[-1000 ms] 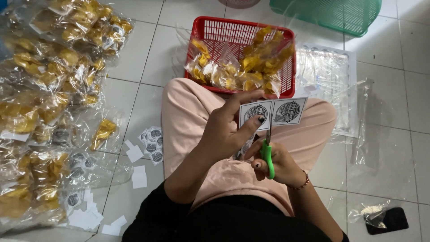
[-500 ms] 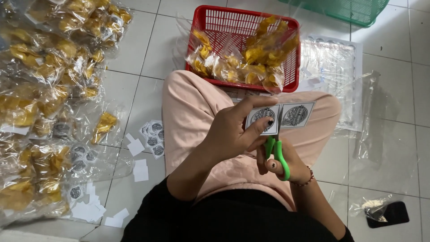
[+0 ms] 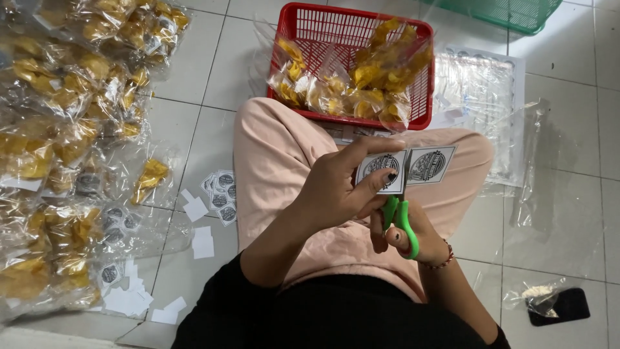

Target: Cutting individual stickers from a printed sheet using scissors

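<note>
The strip of printed labels is held above the person's lap, over the pink trousers. It shows two round dark emblems on white paper, side by side. The left hand pinches the left label between thumb and fingers. The right hand is closed through the loops of the green-handled scissors, whose blades go up to the strip between the two labels. The paper looks thin and light and it will bend easily, so I judge it is best to take it close to the cutting line and at the edge, to keep it flat.

Just in front of the knees stands a red basket with clear bags of yellow snacks. On the tiled floor to the left lie cut labels, white paper scraps and a large pile of filled bags. To the right lie empty clear bags.
</note>
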